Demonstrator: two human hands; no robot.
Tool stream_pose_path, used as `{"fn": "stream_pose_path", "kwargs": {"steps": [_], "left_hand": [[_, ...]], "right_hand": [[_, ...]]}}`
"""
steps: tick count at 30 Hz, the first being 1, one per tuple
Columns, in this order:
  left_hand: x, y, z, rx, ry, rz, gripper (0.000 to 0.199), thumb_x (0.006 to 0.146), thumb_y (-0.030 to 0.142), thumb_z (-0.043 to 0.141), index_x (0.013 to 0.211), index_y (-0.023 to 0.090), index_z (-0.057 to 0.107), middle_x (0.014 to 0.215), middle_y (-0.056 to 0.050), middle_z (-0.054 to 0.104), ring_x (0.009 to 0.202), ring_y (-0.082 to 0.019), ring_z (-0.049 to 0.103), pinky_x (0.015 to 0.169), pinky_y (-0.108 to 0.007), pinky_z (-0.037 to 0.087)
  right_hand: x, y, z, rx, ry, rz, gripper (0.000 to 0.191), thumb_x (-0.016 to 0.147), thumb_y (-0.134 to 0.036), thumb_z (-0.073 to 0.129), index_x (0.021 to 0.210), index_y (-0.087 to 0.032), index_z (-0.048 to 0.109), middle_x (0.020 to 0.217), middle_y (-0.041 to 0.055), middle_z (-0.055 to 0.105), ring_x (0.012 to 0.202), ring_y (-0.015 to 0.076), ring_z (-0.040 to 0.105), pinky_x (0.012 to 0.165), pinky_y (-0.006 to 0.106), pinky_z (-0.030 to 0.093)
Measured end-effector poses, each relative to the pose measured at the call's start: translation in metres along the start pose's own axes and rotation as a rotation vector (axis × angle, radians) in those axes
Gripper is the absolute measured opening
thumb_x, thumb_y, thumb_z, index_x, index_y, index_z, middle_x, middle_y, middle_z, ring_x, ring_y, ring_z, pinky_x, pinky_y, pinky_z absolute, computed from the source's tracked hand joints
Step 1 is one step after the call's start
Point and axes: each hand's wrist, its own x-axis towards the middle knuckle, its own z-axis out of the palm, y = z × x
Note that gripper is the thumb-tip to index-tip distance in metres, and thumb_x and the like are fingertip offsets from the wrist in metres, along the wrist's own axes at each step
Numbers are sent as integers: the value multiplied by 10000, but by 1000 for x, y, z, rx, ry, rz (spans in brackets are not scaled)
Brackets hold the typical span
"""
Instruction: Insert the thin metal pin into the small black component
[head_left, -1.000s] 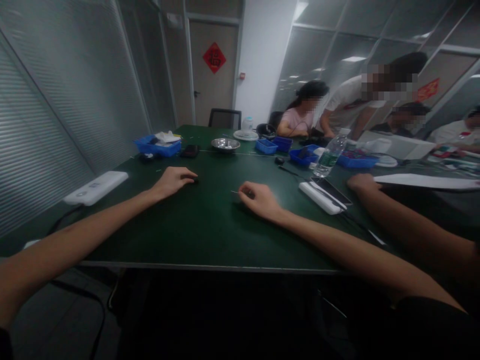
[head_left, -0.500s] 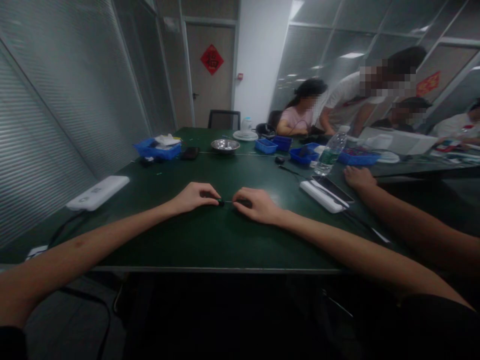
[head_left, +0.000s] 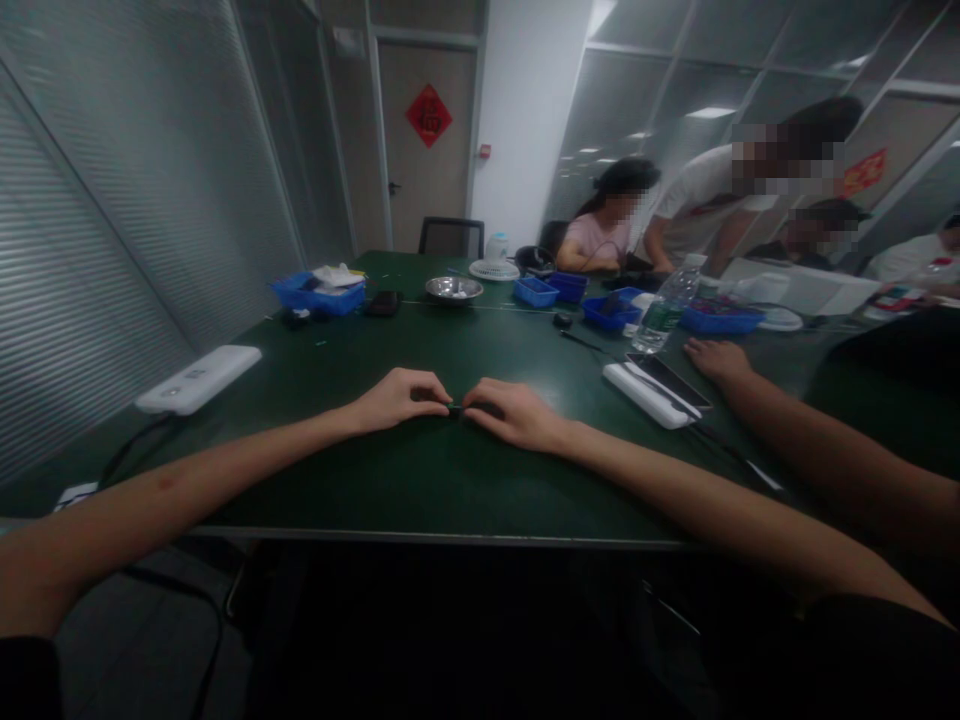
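Observation:
My left hand (head_left: 401,401) is closed in a pinch on a small dark piece with a bit of green (head_left: 454,411), just above or on the green tabletop (head_left: 420,480). Facing it, my right hand (head_left: 516,414) has thumb and fingers pinched together at the piece's right end. A thin light pin showed there a moment before; now it is mostly hidden by the fingertips. The two sets of fingertips nearly meet. What kind of piece it is I cannot make out.
White power strips lie left (head_left: 199,380) and right (head_left: 651,395), with cords. Beside the right one are a phone (head_left: 667,380) and a water bottle (head_left: 666,310). Blue trays (head_left: 319,295) and a metal bowl (head_left: 454,290) stand farther back. Another person's hand (head_left: 720,360) rests at right.
My left hand has moved right, bringing the dark piece up to my right fingertips. The gap with the thin pin between them has closed. The view has shifted slightly.

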Motion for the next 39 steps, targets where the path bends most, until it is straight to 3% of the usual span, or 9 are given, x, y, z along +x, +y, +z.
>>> {"fn": "stream_pose_path", "kwargs": {"steps": [5, 14, 20, 23, 33, 36, 39], "left_hand": [[1, -2, 0, -15, -17, -19, 282, 914, 396, 760, 1108, 193, 777, 1024, -62, 753, 893, -197, 681, 760, -294, 508], [4, -9, 2, -181, -53, -59, 258, 901, 364, 775, 1084, 182, 785, 1064, -70, 753, 987, -212, 702, 887, -323, 531], [3, 2, 7, -7, -1, 58, 236, 918, 362, 758, 1066, 179, 779, 1034, -70, 731, 940, -201, 668, 822, -304, 499], [5, 4, 9, -23, -25, 22, 260, 923, 369, 751, 1100, 179, 770, 1015, -66, 735, 907, -197, 667, 788, -295, 493], [3, 3, 3, -97, -48, -80, 607, 900, 409, 772, 1442, 217, 577, 1030, -51, 729, 886, -187, 668, 758, -300, 495], [2, 3, 1, 7, -30, -74, 492, 899, 432, 769, 1329, 214, 671, 1005, -50, 733, 842, -184, 657, 723, -296, 479], [3, 6, 0, 105, -3, -5, 294, 935, 432, 727, 1113, 202, 765, 1042, -71, 730, 916, -204, 664, 796, -315, 491]], "right_hand": [[1, 3, 3, 21, 27, -34, 225, 1069, -343, 507, 1193, -219, 647, 1117, 67, 681, 967, 185, 656, 849, 293, 500], [1, 10, 7, 19, 42, -107, 223, 1072, -349, 512, 1178, -198, 638, 1085, 79, 674, 923, 191, 654, 801, 304, 498], [4, 9, 6, 124, 15, -86, 194, 1069, -332, 520, 1143, -194, 635, 1052, 62, 695, 920, 183, 666, 816, 298, 503], [4, 9, 7, 113, 23, -63, 189, 1062, -329, 533, 1144, -191, 631, 1061, 67, 696, 918, 185, 666, 808, 299, 504], [5, 8, 6, 47, 141, 71, 133, 1019, -274, 568, 1078, -194, 656, 990, 53, 715, 841, 173, 649, 760, 277, 468], [4, 9, 6, -14, 145, 154, 125, 993, -275, 591, 1045, -197, 674, 969, 51, 723, 817, 172, 646, 730, 268, 452], [5, 12, 7, -45, 189, 267, 137, 984, -293, 596, 1019, -198, 688, 940, 51, 726, 791, 172, 644, 702, 263, 445]]}}
